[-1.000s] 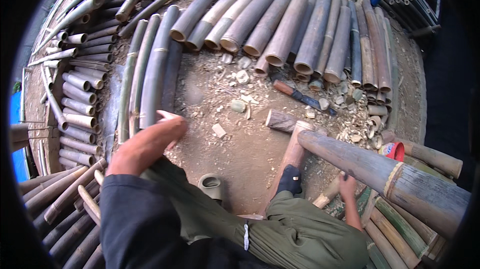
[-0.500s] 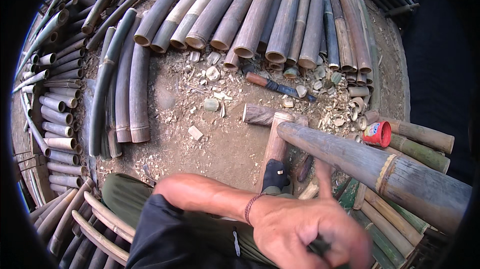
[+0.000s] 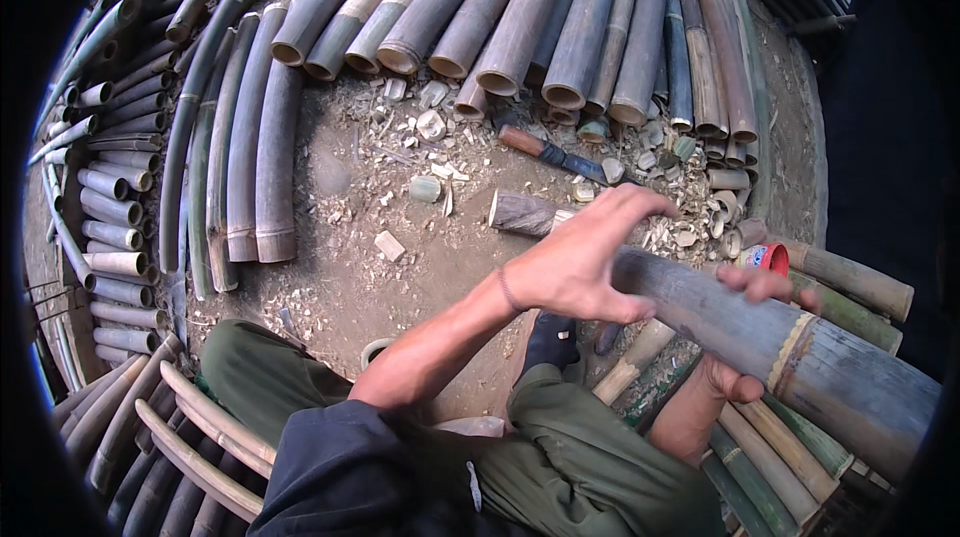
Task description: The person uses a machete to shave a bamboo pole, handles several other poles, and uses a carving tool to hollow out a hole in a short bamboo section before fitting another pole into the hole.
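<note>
A thick grey-brown bamboo tube slants across my right side, its far end propped toward the middle. From below, my right hand wraps round it just short of the pale node ring, its fingertips showing over the far side. My left hand, with a cord on the wrist, is at the tube's near-centre end. Its thumb and fingers are spread wide around that end, which the hand partly hides. Under that end, a short log lies on the ground.
A knife with a wooden handle lies among wood chips. Bamboo tubes fan out at the back, and more are stacked at the left. A red container sits beyond the held tube. My foot is below it.
My left hand has swung up and forward from low in front of me to the tube's end. My right hand now shows around the tube. The view has shifted slightly.
</note>
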Action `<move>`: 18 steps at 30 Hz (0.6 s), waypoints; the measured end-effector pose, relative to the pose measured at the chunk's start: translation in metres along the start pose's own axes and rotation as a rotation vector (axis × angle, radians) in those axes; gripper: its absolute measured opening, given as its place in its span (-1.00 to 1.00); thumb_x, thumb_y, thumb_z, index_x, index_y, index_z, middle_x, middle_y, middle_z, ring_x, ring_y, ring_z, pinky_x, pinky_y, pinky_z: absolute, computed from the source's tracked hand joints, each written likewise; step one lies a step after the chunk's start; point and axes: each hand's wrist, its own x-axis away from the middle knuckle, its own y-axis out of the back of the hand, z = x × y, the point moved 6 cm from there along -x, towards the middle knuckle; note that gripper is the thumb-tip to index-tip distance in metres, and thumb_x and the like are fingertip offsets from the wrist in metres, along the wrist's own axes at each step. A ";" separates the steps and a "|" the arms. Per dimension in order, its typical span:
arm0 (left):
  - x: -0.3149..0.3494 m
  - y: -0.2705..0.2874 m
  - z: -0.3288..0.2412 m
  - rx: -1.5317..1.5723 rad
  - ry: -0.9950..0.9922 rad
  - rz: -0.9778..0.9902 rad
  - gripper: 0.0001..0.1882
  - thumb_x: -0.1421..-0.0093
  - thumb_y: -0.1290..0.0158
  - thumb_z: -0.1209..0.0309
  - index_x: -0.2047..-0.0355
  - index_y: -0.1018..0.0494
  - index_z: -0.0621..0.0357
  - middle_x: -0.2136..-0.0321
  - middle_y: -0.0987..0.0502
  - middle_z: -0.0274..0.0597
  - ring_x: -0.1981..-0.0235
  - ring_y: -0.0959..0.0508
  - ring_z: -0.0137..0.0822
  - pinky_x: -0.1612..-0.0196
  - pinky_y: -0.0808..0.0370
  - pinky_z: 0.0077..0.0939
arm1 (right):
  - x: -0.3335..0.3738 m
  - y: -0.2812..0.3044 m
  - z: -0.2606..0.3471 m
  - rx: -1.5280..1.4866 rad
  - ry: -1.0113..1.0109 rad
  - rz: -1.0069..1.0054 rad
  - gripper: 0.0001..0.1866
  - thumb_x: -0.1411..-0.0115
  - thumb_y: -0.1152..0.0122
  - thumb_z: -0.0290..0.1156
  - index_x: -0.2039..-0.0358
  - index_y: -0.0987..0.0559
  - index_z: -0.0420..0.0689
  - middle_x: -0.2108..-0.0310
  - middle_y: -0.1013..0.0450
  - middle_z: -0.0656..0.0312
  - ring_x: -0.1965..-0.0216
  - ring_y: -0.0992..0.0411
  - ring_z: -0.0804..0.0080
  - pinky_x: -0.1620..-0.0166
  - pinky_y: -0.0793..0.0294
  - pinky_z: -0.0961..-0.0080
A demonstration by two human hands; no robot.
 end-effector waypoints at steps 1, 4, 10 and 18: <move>0.002 -0.019 0.008 -0.044 -0.053 -0.001 -0.30 0.23 -0.35 0.28 0.04 -0.37 0.20 0.18 -0.49 -0.06 0.14 -0.52 -0.07 0.04 -0.44 -0.24 | -0.001 -0.003 -0.001 0.031 -0.004 -0.020 0.04 0.07 -0.38 0.25 -0.23 -0.16 -0.13 0.13 -0.35 0.03 0.10 -0.41 0.07 -0.04 -0.38 0.02; 0.014 -0.063 0.020 -0.107 -0.069 0.031 -0.25 0.32 -0.38 0.26 0.06 -0.37 0.19 0.24 -0.49 -0.06 0.17 -0.52 0.01 0.07 -0.45 -0.20 | -0.001 -0.009 -0.007 0.035 -0.017 -0.065 0.00 0.07 -0.41 0.22 -0.19 -0.16 -0.13 0.19 -0.34 0.06 0.18 -0.40 0.13 0.03 -0.39 0.05; 0.030 -0.078 0.036 -0.002 0.008 0.071 -0.21 0.42 -0.38 0.26 0.09 -0.38 0.18 0.29 -0.47 -0.08 0.21 -0.51 0.00 0.14 -0.45 -0.19 | 0.019 -0.010 -0.009 0.061 0.054 0.015 0.05 0.09 -0.50 0.10 -0.18 -0.07 -0.18 0.17 -0.32 0.04 0.20 -0.40 0.12 0.08 -0.38 0.04; 0.038 -0.066 0.036 0.007 0.063 0.094 -0.25 0.40 -0.37 0.30 0.10 -0.40 0.16 0.29 -0.46 -0.12 0.23 -0.50 -0.02 0.15 -0.42 -0.19 | 0.016 -0.028 -0.012 -0.002 -0.014 0.199 -0.08 0.15 -0.43 -0.18 -0.17 -0.14 -0.14 0.14 -0.27 0.10 0.13 -0.32 0.17 -0.02 -0.26 0.11</move>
